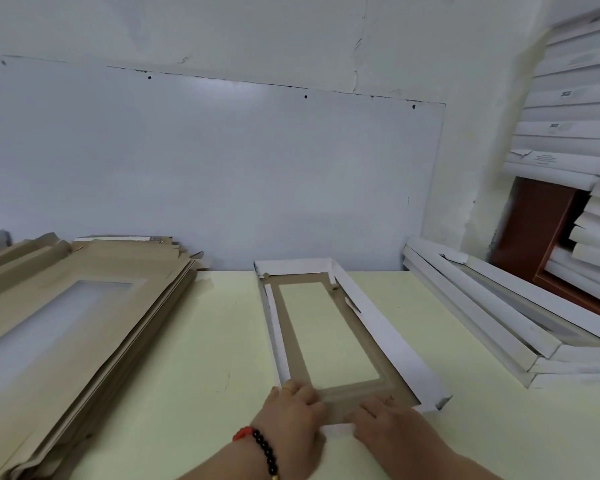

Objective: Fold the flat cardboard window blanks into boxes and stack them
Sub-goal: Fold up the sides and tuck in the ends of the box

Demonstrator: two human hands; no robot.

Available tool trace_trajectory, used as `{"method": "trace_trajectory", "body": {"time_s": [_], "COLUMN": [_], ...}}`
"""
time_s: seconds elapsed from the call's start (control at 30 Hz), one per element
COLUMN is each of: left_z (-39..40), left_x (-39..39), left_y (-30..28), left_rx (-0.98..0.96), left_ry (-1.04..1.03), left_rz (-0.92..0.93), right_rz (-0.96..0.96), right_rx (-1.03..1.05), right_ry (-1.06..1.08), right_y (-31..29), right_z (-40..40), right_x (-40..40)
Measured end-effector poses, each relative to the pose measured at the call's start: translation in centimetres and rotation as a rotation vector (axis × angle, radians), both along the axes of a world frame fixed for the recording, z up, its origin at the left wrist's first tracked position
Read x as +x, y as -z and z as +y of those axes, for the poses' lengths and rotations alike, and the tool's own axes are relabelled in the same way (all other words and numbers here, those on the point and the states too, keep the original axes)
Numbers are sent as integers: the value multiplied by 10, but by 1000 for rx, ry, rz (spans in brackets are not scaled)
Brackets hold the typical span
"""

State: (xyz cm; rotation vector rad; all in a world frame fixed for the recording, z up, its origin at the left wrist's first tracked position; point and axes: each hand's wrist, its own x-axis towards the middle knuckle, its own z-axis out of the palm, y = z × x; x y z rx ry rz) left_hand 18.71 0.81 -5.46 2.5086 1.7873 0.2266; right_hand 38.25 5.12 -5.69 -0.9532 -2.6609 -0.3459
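Both hands: left hand, right hand pressing blank flap.

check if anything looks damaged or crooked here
The white stacked boxes at upper right sit unevenly, and one has a torn corner. The box being folded under both hands looks sound.

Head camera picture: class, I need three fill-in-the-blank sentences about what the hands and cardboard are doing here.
1. Both hands press the ____ end of the half-folded box.
2. The beaded bracelet is on the ____ wrist.
3. The pile of flat brown blanks lies to the ____ of that box.

Missing words: near; left; left
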Motion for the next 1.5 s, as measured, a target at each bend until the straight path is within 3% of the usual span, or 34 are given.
{"method": "trace_trajectory", "body": {"time_s": [0.17, 0.37, 0.43, 0.6, 0.83, 0.97, 1.07, 1.27, 1.5], "left_z": [3, -2, -7, -14, -15, -16, -15, -12, -8], "left_x": [-18, -35, -34, -25, -16, -21, -32, -45, -51], "left_y": [6, 4, -1, -15, -28, -30, -25, -23, -40], "left_rx": [18, -13, -70, -202, -273, -258, -216, -316, -600], "left_ry": [-53, -170, -192, -287, -403, -424, -462, -659, -744], "left_rz": [-4, -43, -35, -56, -146, -195, -385, -1194, -1402], "right_rz": [-129, -31, 112, 181, -103, -51, -2, 94, 262], "right_rx": [33, -204, -280, -436, -325, -389, -438, -410, -509], "right_ry": [8, 370, 314, 314, 359, 340, 358, 285, 264], "right_y": [-16, -21, -15, -16, -5, -15, -18, -19, -29], "right_z": [16, 24, 27, 28, 31, 34, 34, 28, 19], "right_x": [29, 75, 85, 77, 48, 45, 52, 61, 71]}}
